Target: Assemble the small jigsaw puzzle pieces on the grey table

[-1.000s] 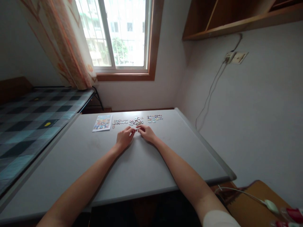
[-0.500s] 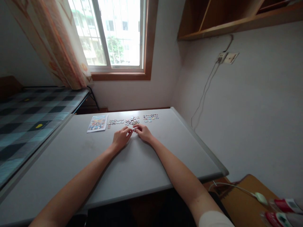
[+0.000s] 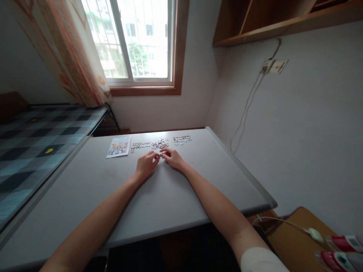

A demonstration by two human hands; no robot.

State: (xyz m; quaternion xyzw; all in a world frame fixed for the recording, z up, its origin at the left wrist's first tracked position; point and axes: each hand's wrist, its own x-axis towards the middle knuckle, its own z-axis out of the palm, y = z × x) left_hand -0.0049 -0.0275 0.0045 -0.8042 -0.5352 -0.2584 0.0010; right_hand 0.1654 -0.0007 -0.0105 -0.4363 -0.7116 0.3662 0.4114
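My left hand (image 3: 147, 163) and my right hand (image 3: 171, 157) meet fingertip to fingertip just above the table. Both are closed in a pinch on small jigsaw puzzle pieces (image 3: 161, 155), mostly covered by the fingers. Right behind the hands lies a loose heap of jigsaw pieces (image 3: 160, 143). A joined strip of pieces (image 3: 141, 145) extends to the left of the heap, and another group of pieces (image 3: 182, 139) lies to its right. At the far left of these rests a colourful printed picture sheet (image 3: 119, 147).
The light grey table (image 3: 159, 204) stands below a window (image 3: 141, 41). A bed with a checked cover (image 3: 53, 139) is on the left. To the right, a cable (image 3: 244, 113) hangs from a wall socket. Bottles (image 3: 344, 243) lie on a wooden surface (image 3: 300, 234) at lower right.
The view has shifted slightly, so the table things appear a little to the right. Both hands keep their pinch together in nearly the same place.
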